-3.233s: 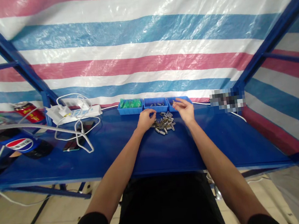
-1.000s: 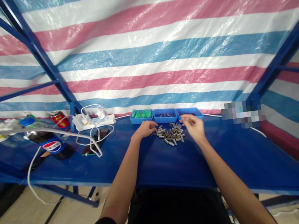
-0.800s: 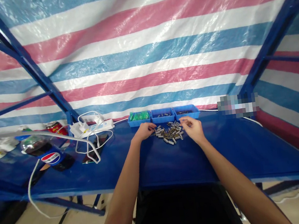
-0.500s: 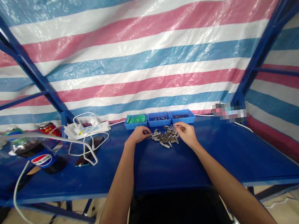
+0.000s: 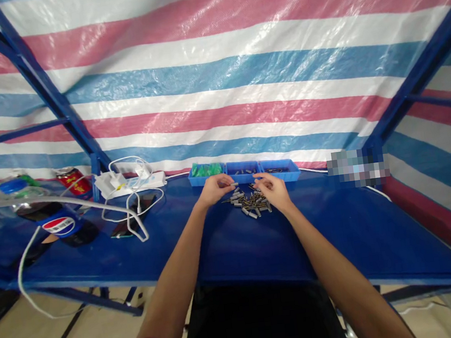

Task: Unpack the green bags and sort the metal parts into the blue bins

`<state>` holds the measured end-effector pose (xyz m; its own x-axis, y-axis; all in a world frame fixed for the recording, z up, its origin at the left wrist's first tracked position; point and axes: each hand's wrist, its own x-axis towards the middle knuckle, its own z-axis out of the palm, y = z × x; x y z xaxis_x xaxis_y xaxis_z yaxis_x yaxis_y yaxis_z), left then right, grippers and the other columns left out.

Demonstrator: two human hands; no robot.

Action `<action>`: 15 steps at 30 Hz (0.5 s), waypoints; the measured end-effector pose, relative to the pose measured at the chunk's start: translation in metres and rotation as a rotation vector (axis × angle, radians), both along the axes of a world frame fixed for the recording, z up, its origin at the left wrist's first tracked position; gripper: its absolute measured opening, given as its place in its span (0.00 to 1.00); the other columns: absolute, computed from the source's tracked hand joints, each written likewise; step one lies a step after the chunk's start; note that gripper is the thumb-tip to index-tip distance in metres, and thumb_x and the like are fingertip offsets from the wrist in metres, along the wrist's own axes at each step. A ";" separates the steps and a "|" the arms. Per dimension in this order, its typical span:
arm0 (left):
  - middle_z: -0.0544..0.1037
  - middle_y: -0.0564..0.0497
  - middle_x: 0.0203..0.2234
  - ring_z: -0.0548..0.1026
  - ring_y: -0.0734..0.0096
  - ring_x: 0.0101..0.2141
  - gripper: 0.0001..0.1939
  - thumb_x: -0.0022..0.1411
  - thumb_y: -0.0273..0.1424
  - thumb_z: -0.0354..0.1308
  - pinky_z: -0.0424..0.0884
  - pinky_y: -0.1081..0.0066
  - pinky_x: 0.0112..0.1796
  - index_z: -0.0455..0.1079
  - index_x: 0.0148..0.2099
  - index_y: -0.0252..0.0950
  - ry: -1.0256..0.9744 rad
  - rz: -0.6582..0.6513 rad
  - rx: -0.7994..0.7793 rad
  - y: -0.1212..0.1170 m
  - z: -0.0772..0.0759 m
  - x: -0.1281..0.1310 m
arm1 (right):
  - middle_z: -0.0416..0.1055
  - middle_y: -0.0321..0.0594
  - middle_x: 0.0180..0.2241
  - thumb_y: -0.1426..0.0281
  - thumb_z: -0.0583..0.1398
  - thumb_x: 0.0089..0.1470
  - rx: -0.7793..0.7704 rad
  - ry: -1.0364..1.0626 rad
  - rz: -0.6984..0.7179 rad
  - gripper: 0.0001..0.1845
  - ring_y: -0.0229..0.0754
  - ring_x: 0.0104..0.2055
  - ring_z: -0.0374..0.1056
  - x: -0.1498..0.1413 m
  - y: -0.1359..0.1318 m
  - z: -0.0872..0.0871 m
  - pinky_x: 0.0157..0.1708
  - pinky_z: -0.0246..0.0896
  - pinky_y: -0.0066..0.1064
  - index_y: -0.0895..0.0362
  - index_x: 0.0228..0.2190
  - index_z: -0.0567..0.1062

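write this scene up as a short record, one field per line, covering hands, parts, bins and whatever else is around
centre: loose pile of small grey and brassy metal-looking parts on a blue tabletop
left: left hand seems to pinch a small grey cylinder
right: right hand at the pile's right side, fingers curled; any held part is too small to tell
behind: blue plastic left bin with green pieces; blue plastic middle bin and right bin, both with small parts
far left: white power strip, red can, dark bottle with blue label
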<state>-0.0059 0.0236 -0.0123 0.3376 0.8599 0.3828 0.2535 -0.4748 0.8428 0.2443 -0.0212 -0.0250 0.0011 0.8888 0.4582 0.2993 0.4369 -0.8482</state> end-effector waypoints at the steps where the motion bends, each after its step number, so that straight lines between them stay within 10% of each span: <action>1: 0.82 0.46 0.34 0.79 0.65 0.36 0.18 0.51 0.40 0.74 0.75 0.68 0.41 0.78 0.39 0.33 -0.043 -0.011 -0.003 -0.002 0.003 0.004 | 0.82 0.43 0.32 0.54 0.62 0.60 -0.004 0.010 0.017 0.22 0.42 0.24 0.73 0.000 -0.003 -0.001 0.27 0.68 0.33 0.54 0.48 0.80; 15: 0.81 0.52 0.27 0.78 0.72 0.29 0.23 0.57 0.46 0.72 0.66 0.76 0.31 0.66 0.40 0.35 -0.118 -0.329 -0.224 -0.020 0.017 0.016 | 0.81 0.39 0.29 0.53 0.73 0.46 -0.147 0.223 0.227 0.24 0.41 0.25 0.71 -0.019 -0.019 0.007 0.29 0.68 0.34 0.54 0.40 0.84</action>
